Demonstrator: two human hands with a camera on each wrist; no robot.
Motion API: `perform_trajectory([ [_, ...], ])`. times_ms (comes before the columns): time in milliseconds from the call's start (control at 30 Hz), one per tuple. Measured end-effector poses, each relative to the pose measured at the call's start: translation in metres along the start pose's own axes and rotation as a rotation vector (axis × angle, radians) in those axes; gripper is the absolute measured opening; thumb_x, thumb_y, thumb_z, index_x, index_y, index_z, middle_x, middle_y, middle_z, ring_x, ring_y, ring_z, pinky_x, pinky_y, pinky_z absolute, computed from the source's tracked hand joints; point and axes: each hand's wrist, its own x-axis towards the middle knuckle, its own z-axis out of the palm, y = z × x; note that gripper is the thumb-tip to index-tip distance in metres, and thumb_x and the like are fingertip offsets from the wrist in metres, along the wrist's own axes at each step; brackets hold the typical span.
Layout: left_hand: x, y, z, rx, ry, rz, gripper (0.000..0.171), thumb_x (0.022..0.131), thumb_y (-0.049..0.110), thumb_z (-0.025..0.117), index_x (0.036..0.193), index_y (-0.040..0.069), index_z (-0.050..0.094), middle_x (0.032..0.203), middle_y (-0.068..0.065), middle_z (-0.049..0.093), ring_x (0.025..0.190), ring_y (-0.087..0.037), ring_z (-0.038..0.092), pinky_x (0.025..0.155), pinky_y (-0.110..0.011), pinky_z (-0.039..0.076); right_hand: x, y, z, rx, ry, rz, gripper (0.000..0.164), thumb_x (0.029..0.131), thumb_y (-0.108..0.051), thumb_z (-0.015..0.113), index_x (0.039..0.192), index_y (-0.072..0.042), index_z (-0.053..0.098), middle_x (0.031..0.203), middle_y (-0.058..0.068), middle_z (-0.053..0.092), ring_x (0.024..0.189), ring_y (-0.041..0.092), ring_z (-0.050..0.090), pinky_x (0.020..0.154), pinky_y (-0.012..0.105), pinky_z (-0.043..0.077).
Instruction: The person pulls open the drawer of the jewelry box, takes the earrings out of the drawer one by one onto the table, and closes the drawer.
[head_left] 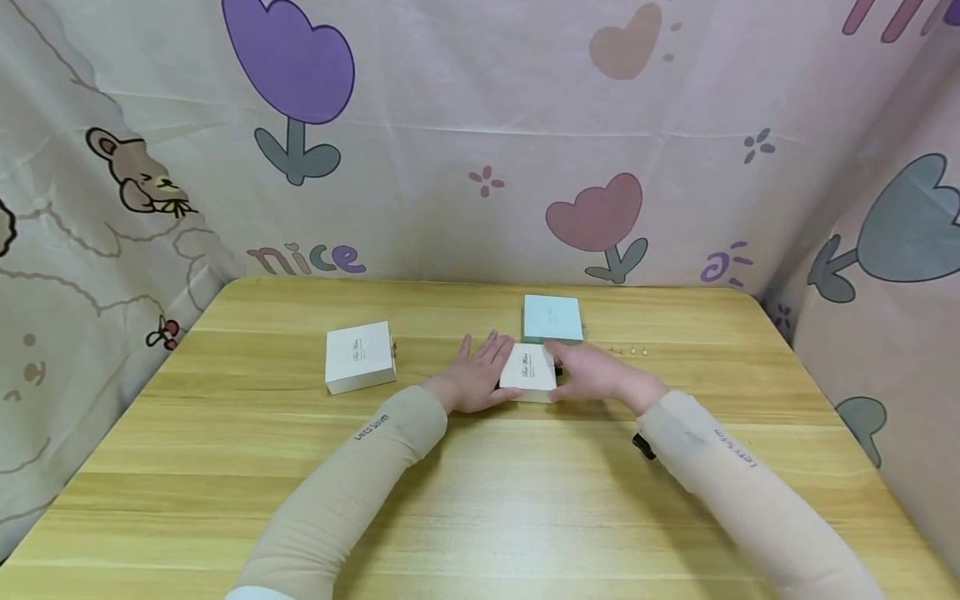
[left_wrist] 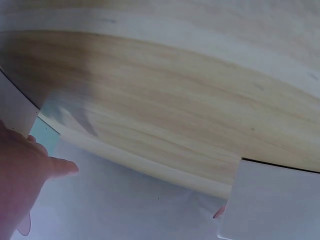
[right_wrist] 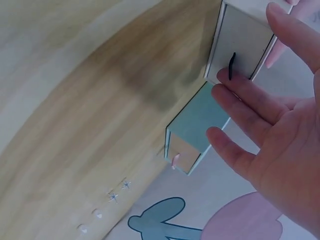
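Observation:
A small white drawer box point(head_left: 528, 371) with dark lettering stands at the table's middle. My left hand point(head_left: 477, 377) lies at its left side, fingers stretched out and thumb along its front. To the right of the box is my right hand point(head_left: 597, 372), its thumb apart from the other fingers. In the right wrist view, a fingertip of that hand is beside the black ribbon pull point(right_wrist: 231, 66) on the white box's drawer face. Just behind stands a pale blue-green box point(head_left: 552, 317), with a pink pull point(right_wrist: 175, 160) visible in the right wrist view.
A second white box point(head_left: 360, 357) with a reddish pull stands to the left. Several small earrings point(right_wrist: 113, 196) lie in a row right of the blue-green box. A printed curtain point(head_left: 450, 150) hangs behind the wooden table point(head_left: 480, 517).

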Motion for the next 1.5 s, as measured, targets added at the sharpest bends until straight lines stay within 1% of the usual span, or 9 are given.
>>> perform_trajectory([
  [100, -0.001, 0.001, -0.001, 0.000, 0.003, 0.004, 0.086, 0.094, 0.062, 0.030, 0.151, 0.005, 0.000, 0.159, -0.012, 0.004, 0.146, -0.026, -0.002, 0.115, -0.056, 0.001, -0.002, 0.000, 0.001, -0.018, -0.002, 0.007, 0.077, 0.078, -0.026, 0.075, 0.138, 0.004, 0.039, 0.117, 0.017, 0.063, 0.100, 0.024, 0.062, 0.088, 0.041, 0.050],
  [467, 0.001, 0.001, 0.005, 0.016, 0.026, 0.001, 0.085, 0.093, 0.063, 0.030, 0.151, 0.007, 0.003, 0.159, -0.011, 0.007, 0.147, -0.026, 0.001, 0.116, -0.056, 0.003, -0.006, 0.001, 0.005, -0.009, -0.005, 0.014, 0.076, 0.079, -0.026, 0.074, 0.139, 0.004, 0.037, 0.122, 0.019, 0.061, 0.107, 0.029, 0.060, 0.092, 0.043, 0.049],
  [667, -0.004, -0.001, 0.002, 0.021, 0.020, 0.000, 0.086, 0.092, 0.063, 0.034, 0.151, 0.006, 0.007, 0.158, -0.011, 0.010, 0.147, -0.027, 0.004, 0.115, -0.057, 0.004, -0.008, 0.003, 0.005, 0.009, 0.001, 0.005, 0.070, 0.082, -0.028, 0.071, 0.138, 0.001, 0.041, 0.125, 0.017, 0.059, 0.111, 0.029, 0.059, 0.095, 0.045, 0.047],
  [767, -0.008, -0.002, -0.003, 0.060, 0.010, -0.011, 0.087, 0.092, 0.062, 0.036, 0.151, 0.004, 0.009, 0.158, -0.011, 0.012, 0.146, -0.027, 0.006, 0.115, -0.058, 0.005, -0.010, 0.003, 0.003, 0.017, 0.022, -0.007, 0.066, 0.083, -0.027, 0.068, 0.138, 0.000, 0.042, 0.127, 0.017, 0.058, 0.115, 0.033, 0.057, 0.098, 0.047, 0.045],
  [900, -0.014, -0.006, -0.009, 0.091, -0.011, -0.028, 0.087, 0.092, 0.062, 0.037, 0.150, 0.003, 0.010, 0.158, -0.012, 0.012, 0.146, -0.029, 0.006, 0.114, -0.059, 0.005, -0.013, 0.005, 0.000, 0.025, 0.041, -0.005, 0.066, 0.084, -0.026, 0.067, 0.140, -0.002, 0.040, 0.129, 0.019, 0.056, 0.118, 0.036, 0.054, 0.100, 0.050, 0.042],
  [1133, -0.022, -0.016, -0.012, 0.119, -0.028, -0.067, 0.088, 0.092, 0.062, 0.037, 0.150, 0.002, 0.010, 0.158, -0.014, 0.012, 0.146, -0.030, 0.008, 0.114, -0.061, 0.006, -0.018, 0.011, -0.003, 0.017, 0.050, 0.022, 0.065, 0.086, -0.028, 0.066, 0.139, 0.000, 0.040, 0.129, 0.020, 0.056, 0.118, 0.038, 0.054, 0.102, 0.051, 0.040],
  [1267, -0.024, -0.025, -0.011, 0.157, -0.039, -0.110, 0.088, 0.092, 0.062, 0.034, 0.150, 0.002, 0.007, 0.158, -0.014, 0.008, 0.146, -0.030, 0.004, 0.114, -0.060, 0.004, -0.020, 0.013, -0.005, 0.006, 0.053, 0.022, 0.064, 0.087, -0.029, 0.065, 0.139, -0.001, 0.040, 0.130, 0.020, 0.056, 0.119, 0.038, 0.053, 0.102, 0.051, 0.040],
  [1367, -0.025, -0.030, -0.010, 0.195, -0.007, -0.120, 0.087, 0.093, 0.062, 0.034, 0.150, 0.001, 0.008, 0.158, -0.016, 0.008, 0.146, -0.030, 0.004, 0.114, -0.060, 0.004, -0.023, 0.013, -0.008, 0.001, 0.062, 0.018, 0.063, 0.087, -0.029, 0.064, 0.139, 0.000, 0.041, 0.130, 0.020, 0.056, 0.120, 0.038, 0.053, 0.102, 0.052, 0.040],
  [1500, -0.030, -0.035, -0.012, 0.235, 0.075, -0.076, 0.082, 0.094, 0.058, 0.037, 0.149, 0.001, 0.017, 0.156, -0.017, 0.015, 0.145, -0.033, 0.011, 0.113, -0.061, 0.007, -0.027, 0.014, -0.011, -0.004, 0.068, 0.024, 0.061, 0.088, -0.029, 0.064, 0.137, 0.002, 0.043, 0.129, 0.021, 0.056, 0.119, 0.038, 0.053, 0.101, 0.052, 0.040],
])
